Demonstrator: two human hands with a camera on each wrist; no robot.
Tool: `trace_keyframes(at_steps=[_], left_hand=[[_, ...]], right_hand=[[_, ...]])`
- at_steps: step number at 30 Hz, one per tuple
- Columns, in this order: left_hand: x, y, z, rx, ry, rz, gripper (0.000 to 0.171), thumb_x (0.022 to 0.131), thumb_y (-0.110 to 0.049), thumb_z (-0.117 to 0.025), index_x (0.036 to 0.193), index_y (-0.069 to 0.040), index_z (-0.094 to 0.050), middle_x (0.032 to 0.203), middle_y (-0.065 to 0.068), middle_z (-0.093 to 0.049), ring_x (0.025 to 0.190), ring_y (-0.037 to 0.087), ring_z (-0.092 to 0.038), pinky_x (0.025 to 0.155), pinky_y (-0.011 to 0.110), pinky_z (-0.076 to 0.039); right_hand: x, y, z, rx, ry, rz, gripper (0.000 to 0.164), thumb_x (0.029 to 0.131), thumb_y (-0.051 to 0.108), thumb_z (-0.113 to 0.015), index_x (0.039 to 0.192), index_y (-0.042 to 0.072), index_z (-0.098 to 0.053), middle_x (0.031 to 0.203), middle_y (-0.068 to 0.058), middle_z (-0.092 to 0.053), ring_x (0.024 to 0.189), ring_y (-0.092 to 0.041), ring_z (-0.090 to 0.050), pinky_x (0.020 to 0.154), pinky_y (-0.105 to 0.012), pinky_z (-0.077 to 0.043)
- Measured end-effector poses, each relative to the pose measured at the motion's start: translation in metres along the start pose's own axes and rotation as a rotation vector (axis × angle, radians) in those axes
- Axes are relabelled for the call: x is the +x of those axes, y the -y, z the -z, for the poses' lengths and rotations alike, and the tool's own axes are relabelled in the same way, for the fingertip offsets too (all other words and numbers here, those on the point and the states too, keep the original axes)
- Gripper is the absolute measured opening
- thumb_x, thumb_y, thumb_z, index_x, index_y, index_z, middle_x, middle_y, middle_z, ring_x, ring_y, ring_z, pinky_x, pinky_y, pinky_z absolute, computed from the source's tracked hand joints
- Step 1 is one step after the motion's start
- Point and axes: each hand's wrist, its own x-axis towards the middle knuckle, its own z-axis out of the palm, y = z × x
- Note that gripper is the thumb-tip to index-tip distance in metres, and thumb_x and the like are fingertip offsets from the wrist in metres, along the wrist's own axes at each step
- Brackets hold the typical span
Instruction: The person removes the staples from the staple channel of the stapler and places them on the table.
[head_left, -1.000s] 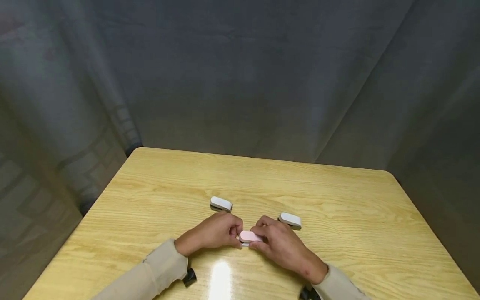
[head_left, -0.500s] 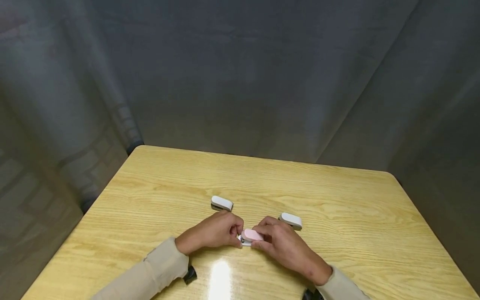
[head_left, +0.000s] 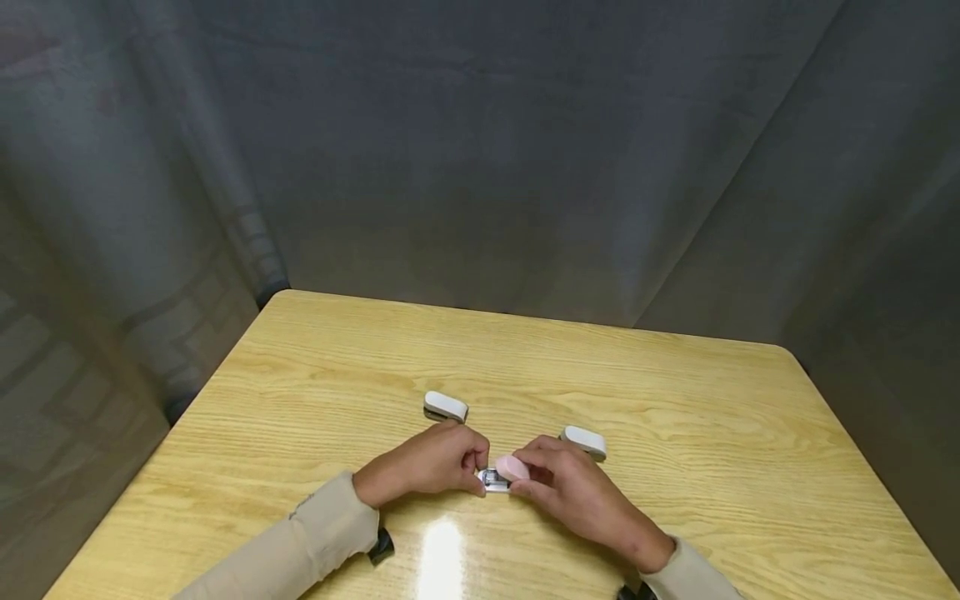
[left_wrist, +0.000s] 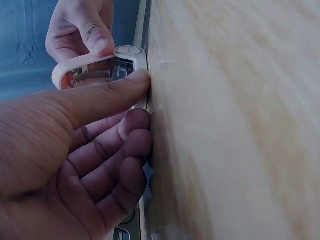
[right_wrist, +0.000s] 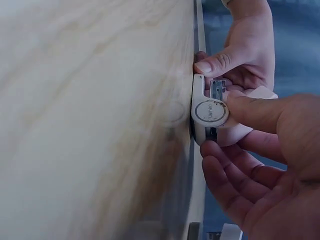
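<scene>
A small stapler with a pink top (head_left: 513, 467) and a white base (head_left: 495, 487) sits on the table between both hands. Its top is swung up from the base, baring the metal inside. My left hand (head_left: 431, 460) pinches the base's front end between thumb and fingers. With thumb and fingers, my right hand (head_left: 577, 493) grips the stapler at its hinge end and raised top. In the right wrist view, a round disc (right_wrist: 210, 111) with lettering marks the hinge. The left thumb (left_wrist: 120, 92) hides part of the base in the left wrist view.
One white-topped stapler (head_left: 446, 407) lies just beyond the left hand. Another white-topped stapler (head_left: 583, 442) lies behind the right hand, partly covered by it. The wooden table (head_left: 360, 358) ends at a dark curtain (head_left: 480, 167).
The pink top has tilted up and back, away from the base, with the right hand. The left hand has stayed at the base's front end. Both white staplers rest where they were.
</scene>
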Motion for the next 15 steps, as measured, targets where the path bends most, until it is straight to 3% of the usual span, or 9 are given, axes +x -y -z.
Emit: trace_keyframes(at_steps=[15], left_hand=[[0.0003,-0.0005,0.001,-0.015,0.007,0.002,0.028,0.07,-0.025,-0.084,0.069,-0.023,-0.056,0.056,-0.013,-0.049,0.052,-0.002,-0.042,0.05,0.017,-0.036]], right_hand=[[-0.0004,-0.0076,0.002,0.2,0.033,-0.024,0.017,0.082,0.017,-0.073,0.097,0.023,-0.068,0.089,0.013,-0.06,0.082,-0.016,-0.056,0.068,-0.024,-0.049]])
